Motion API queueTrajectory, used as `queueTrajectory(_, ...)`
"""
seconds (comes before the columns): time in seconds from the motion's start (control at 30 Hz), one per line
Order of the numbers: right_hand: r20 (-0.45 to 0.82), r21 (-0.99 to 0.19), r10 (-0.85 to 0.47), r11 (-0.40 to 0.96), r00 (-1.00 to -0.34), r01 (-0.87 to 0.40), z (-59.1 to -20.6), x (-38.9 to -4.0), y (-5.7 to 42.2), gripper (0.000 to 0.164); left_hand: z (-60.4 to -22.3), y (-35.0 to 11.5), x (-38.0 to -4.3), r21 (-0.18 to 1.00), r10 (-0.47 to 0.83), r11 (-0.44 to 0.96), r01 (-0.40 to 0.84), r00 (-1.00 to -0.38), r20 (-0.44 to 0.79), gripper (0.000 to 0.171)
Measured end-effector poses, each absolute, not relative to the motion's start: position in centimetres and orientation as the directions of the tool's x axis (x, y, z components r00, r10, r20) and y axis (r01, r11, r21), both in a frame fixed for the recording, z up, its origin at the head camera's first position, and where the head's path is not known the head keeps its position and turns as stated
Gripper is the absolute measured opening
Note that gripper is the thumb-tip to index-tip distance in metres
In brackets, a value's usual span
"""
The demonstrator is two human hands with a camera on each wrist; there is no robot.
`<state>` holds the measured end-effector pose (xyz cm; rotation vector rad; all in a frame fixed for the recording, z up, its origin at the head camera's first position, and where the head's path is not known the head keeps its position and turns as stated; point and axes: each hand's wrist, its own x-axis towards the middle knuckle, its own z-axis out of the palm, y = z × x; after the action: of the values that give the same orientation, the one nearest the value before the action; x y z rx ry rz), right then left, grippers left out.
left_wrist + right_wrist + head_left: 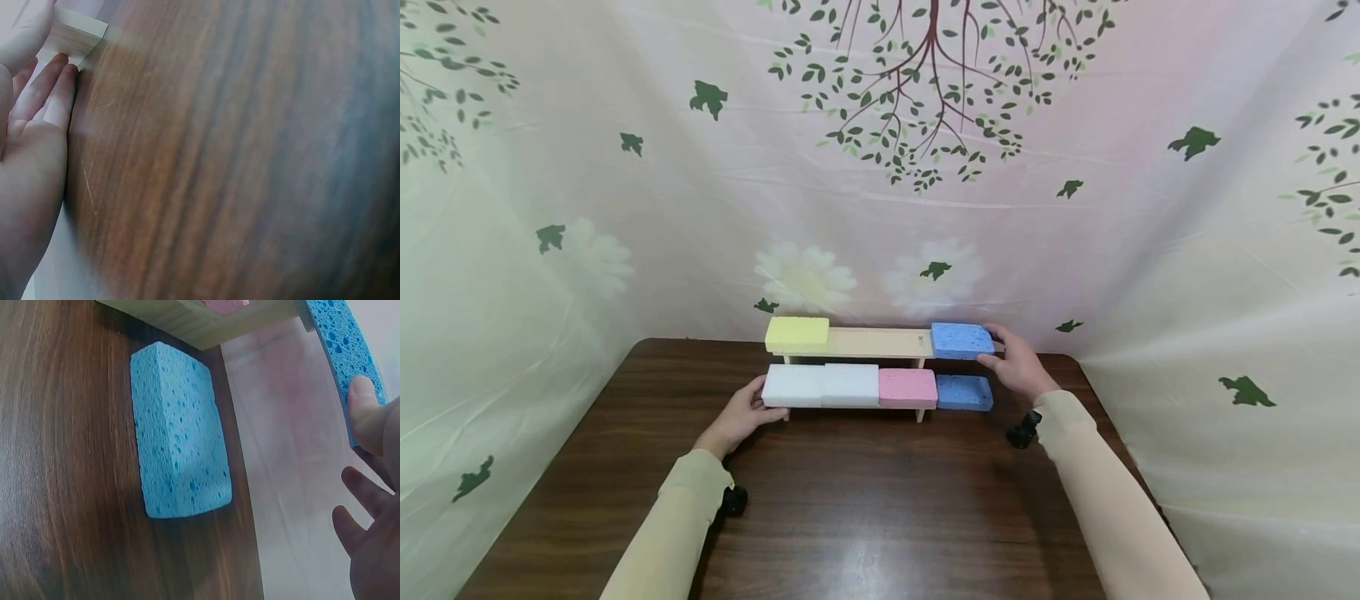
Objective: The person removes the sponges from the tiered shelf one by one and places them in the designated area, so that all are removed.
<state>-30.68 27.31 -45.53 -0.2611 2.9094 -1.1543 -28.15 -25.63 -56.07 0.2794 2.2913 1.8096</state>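
Note:
At the right end of the upper level of a two-level wooden shelf (880,342), my right hand (1021,364) pinches a blue sponge (961,340) by its outer end. The right wrist view shows the thumb against its speckled face, other fingers spread below. My left hand (741,417) grips the left end of the lower level, beside a white sponge (792,386). Its thumb lies along the front, and its fingers reach the pale wood in the left wrist view. A second white sponge (852,385) and a pink sponge (907,387) continue that row.
Another blue sponge (181,434) lies on the dark wooden table (865,500), just right of the lower level. A yellow sponge (797,333) sits at the left end of the upper level. Behind and beside the table hangs a leaf-patterned cloth (865,208).

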Motion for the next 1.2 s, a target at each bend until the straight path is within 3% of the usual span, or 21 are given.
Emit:
queueTrajectory(0.73,0.05,-0.628,-0.094,0.771,-0.994,-0.105,-46.9,-29.5,30.6,0.065,-56.3,-25.7,-28.1,0.975,0.283,0.22,0.01,-0.957,-0.054,0.092)
queueTrajectory(1.2,0.001,-0.672,-0.031,0.74,-1.0,-0.024,-48.1,-28.9,32.5,0.066,-56.3,-25.6,-28.2,0.974,0.274,0.225,0.028,-0.961,-0.036,0.09)
